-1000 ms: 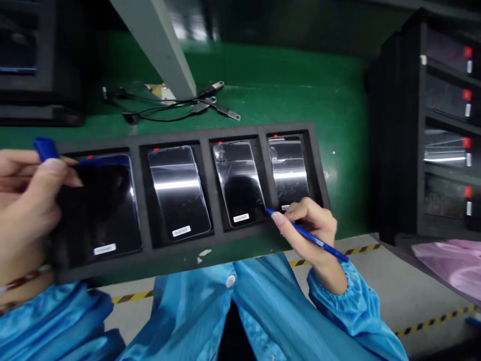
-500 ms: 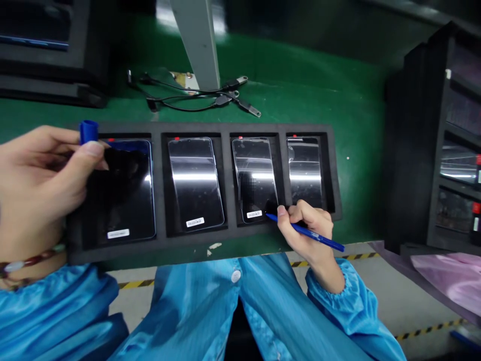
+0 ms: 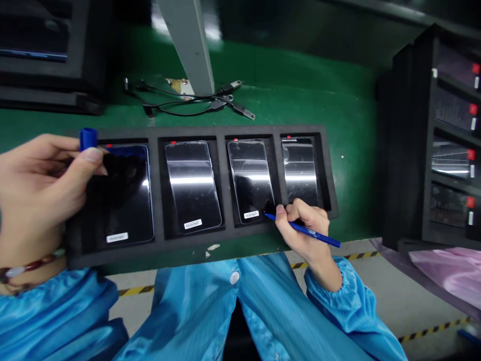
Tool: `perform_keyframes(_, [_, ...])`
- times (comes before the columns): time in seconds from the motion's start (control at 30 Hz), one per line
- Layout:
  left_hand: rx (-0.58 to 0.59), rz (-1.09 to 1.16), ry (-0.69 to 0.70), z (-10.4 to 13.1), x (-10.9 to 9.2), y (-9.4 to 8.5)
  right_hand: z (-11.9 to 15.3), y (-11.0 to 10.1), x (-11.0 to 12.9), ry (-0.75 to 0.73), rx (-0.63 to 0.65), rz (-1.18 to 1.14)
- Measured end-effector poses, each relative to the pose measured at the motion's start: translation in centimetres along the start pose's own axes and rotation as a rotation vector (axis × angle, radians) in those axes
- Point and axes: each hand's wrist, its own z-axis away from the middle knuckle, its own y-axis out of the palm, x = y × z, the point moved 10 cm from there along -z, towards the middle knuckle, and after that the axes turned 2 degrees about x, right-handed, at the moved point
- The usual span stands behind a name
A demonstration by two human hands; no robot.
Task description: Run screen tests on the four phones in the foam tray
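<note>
My left hand (image 3: 56, 175) pinches a blue pen cap (image 3: 88, 139) between thumb and fingers, above the leftmost smartphone (image 3: 126, 200). A blue pen (image 3: 308, 231) is gripped in my right hand (image 3: 304, 225), its tip close to the lower right corner of the third smartphone (image 3: 251, 175). Whether the tip touches the phone I cannot tell. The black foam tray (image 3: 154, 175) carries these phones, a second smartphone (image 3: 193, 185) and a rightmost smartphone (image 3: 300, 170), each in its own compartment. Red tabs mark their top edges. White labels show on all but the rightmost, whose lower end my right hand hides.
Several black cables (image 3: 188, 100) lie behind the tray, beside a grey metal post (image 3: 190, 45). Stacked black trays (image 3: 406, 145) with phones stand at the right, and another stack (image 3: 48, 85) at the upper left. Pink fabric (image 3: 447, 271) shows at lower right.
The view has shifted slightly, so the tray and cables appear a little further left. Both hands keep their hold on the cap and the pen.
</note>
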Motion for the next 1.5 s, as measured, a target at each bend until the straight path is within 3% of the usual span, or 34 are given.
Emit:
perform_keyframes(0.1, [0.071, -0.001, 0.097, 0.4, -1.8, 0.8, 0.2, -0.2, -0.1, -0.010, 0.013, -0.023])
perform_keyframes(0.23, [0.029, 0.054, 0.153, 0.7, -2.8, 0.9, 0.5, 0.2, 0.3, 0.021, 0.015, -0.150])
perform_keyframes(0.4, [0.093, 0.110, 0.211, 1.9, -3.0, 2.5, -0.2, 3.6, 4.1, -0.054, 0.036, -0.187])
perform_keyframes(0.53, [0.150, 0.075, 0.273, 3.2, -3.9, 3.4, -0.9, 5.4, 4.9, -0.050, 0.052, -0.098])
perform_keyframes(0.83, [0.162, 0.054, 0.302, 3.4, -4.6, 3.4, -0.8, 5.5, 4.6, -0.061, 0.062, 0.036])
perform_keyframes(1.5, [0.153, 0.068, 0.295, 3.3, -4.4, 3.4, -0.7, 5.3, 4.2, -0.054, 0.054, -0.001])
